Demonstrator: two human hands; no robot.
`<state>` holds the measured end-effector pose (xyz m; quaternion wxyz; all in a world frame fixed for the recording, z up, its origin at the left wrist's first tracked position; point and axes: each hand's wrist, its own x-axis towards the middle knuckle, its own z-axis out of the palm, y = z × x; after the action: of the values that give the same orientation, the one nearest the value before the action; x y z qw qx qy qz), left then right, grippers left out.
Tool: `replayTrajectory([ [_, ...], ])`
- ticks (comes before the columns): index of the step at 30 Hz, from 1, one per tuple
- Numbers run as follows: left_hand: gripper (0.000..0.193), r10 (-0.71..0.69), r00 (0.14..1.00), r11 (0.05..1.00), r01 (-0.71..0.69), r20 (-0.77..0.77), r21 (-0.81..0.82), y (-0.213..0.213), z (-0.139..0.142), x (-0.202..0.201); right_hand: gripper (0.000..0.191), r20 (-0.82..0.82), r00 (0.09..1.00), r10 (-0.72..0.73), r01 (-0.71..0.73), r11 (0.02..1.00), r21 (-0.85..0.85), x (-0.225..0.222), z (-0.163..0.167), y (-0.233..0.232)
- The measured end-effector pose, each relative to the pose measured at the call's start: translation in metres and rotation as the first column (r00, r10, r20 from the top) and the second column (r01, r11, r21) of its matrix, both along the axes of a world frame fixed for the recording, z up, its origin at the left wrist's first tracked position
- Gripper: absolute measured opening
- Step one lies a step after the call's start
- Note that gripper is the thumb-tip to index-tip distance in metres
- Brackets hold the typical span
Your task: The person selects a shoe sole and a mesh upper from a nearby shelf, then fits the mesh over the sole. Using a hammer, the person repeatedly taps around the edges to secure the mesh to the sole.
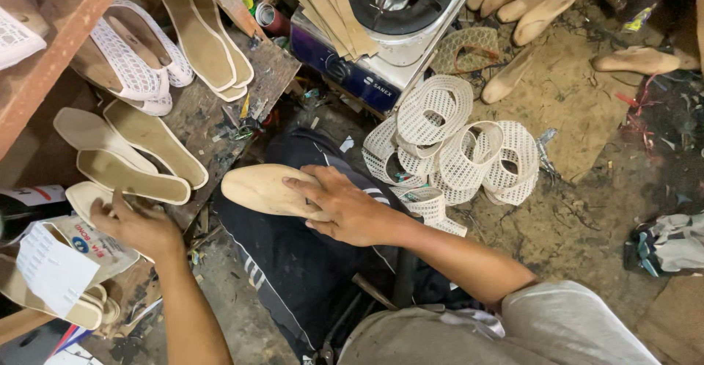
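Scuffed wooden bench (271, 72) under beige insoles (147, 145), dirt floor (579, 130) under white mesh straps (455, 145)

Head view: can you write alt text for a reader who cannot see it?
Seen from above, a person's right hand holds a smooth tan wooden shoe last on a dark cloth-covered lap, while the left hand touches beige flat shoe insoles on a cluttered wooden bench. White mesh shoe uppers lie nearby.
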<state>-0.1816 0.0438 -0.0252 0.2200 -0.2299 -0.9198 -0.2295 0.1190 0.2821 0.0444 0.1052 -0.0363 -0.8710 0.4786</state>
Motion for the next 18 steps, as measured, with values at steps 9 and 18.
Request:
replayTrajectory([
  [9,0.093,0.285,0.863,0.94,-0.337,0.416,0.055,0.051,-0.026,-0.054,0.082,0.052,0.998,0.028,-0.028,1.0,-0.007,-0.006,0.003,-0.009],
  [18,0.088,-0.457,0.8,0.393,-0.21,0.388,0.895,0.009,0.018,-0.007,0.079,0.074,0.997,0.021,-0.022,1.0,0.006,-0.003,0.003,-0.009],
])
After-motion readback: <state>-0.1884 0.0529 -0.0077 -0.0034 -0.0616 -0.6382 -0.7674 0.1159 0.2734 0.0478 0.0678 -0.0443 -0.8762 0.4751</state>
